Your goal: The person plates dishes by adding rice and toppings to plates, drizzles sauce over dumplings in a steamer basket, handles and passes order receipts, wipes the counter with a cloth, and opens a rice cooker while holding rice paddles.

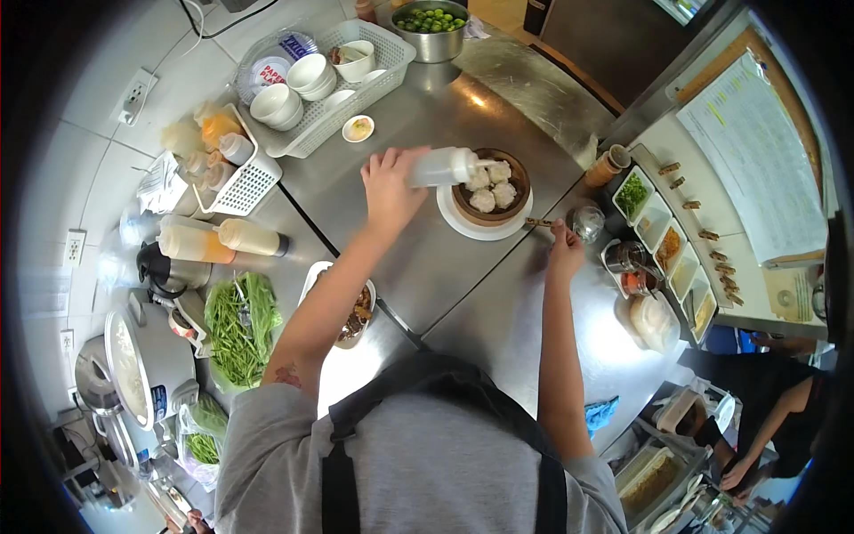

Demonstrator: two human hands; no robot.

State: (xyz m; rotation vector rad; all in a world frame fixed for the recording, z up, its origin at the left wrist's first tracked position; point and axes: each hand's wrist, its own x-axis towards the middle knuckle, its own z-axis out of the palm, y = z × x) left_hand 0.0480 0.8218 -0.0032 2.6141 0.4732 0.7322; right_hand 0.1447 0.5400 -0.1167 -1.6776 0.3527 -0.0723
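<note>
My left hand [391, 189] is wrapped round a clear squeeze bottle [434, 167], tipped on its side with its white nozzle pointing right. The nozzle is over the edge of a round bamboo steamer [519, 206] holding several pale dumplings [481, 200]. Under the steamer is a white plate [485, 233]. Just right of the plate, my right hand [564, 251] pinches a small wooden clothespin [537, 222], whose tip points toward the plate. A glass jar [586, 222] stands close beside that hand. Whether liquid leaves the bottle cannot be made out.
At back left, a grey basket [307, 142] holds white bowls. Squeeze bottles [252, 238] and bagged green beans [240, 329] line the left. A pot of green citrus [431, 40] stands behind. Topping trays [654, 218] and clipped clothespins [709, 235] are right. Another person's arm [772, 427] shows lower right.
</note>
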